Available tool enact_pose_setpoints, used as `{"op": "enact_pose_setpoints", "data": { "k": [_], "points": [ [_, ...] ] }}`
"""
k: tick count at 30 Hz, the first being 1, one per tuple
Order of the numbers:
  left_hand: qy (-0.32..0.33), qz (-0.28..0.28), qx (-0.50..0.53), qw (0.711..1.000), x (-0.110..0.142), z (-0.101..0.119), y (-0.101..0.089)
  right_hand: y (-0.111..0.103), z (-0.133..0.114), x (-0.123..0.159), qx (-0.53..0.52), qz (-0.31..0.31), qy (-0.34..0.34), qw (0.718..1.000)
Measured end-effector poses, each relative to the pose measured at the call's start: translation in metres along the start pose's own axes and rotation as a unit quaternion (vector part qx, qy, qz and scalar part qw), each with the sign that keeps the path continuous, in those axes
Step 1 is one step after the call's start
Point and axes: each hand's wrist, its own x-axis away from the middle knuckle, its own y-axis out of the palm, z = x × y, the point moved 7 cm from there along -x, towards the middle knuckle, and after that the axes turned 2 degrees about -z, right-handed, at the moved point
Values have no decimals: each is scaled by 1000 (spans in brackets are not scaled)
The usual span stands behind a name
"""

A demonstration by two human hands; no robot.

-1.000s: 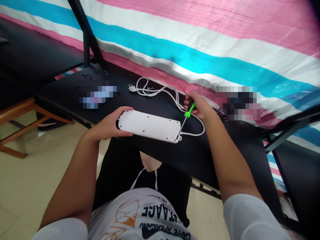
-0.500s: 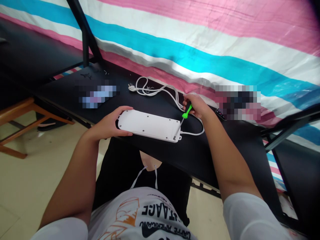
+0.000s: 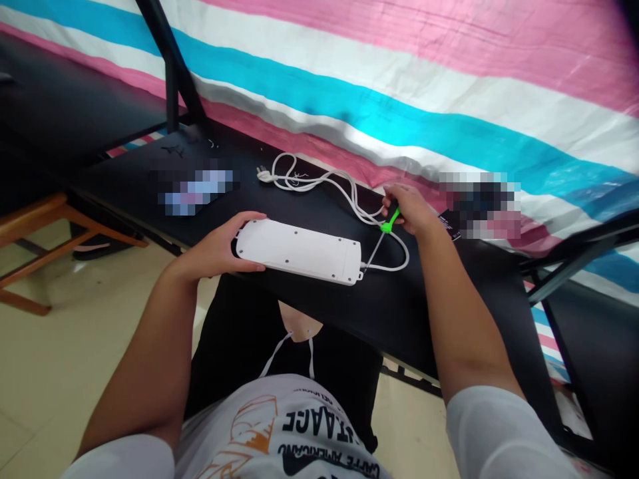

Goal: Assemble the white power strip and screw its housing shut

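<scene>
A white power strip lies underside up near the front edge of the black table, with several screws showing along its back. My left hand is closed around the strip's left end. In my right hand is a screwdriver with a black and green handle. Its shaft slants down to the left, and the tip is by the strip's right end, close to the small mounting tab. The white cord leaves that end and loops back behind my right hand to a plug.
Blurred-out items lie on the table at the left and the far right. A striped plastic sheet hangs behind the table. Black metal posts rise at the back, and a wooden stool stands at the left.
My right hand has moved right with the screwdriver, taking its tip off the screw at the strip's lower right corner. My left hand and the power strip stay in place.
</scene>
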Motion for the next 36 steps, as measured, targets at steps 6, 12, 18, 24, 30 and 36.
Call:
{"op": "enact_pose_setpoints", "data": {
  "k": [6,12,18,24,30,36],
  "points": [
    [5,-2,3,1000,-1,-1,0,-40,13,-6,-65,109,40,991],
    [8,-2,1,1000,1,4,2,-34,15,-1,-97,101,105,985],
    [22,-8,-19,1000,1,3,8,-39,-32,19,-156,140,3,978],
    [57,-9,-66,996,-3,-5,11,-28,16,70,-201,84,102,971],
    [109,-24,-111,987,-14,1,13,-70,61,98,-225,171,78,956],
    [169,-93,-259,946,-44,39,23,-91,78,90,-245,225,77,940]
  ]
}}
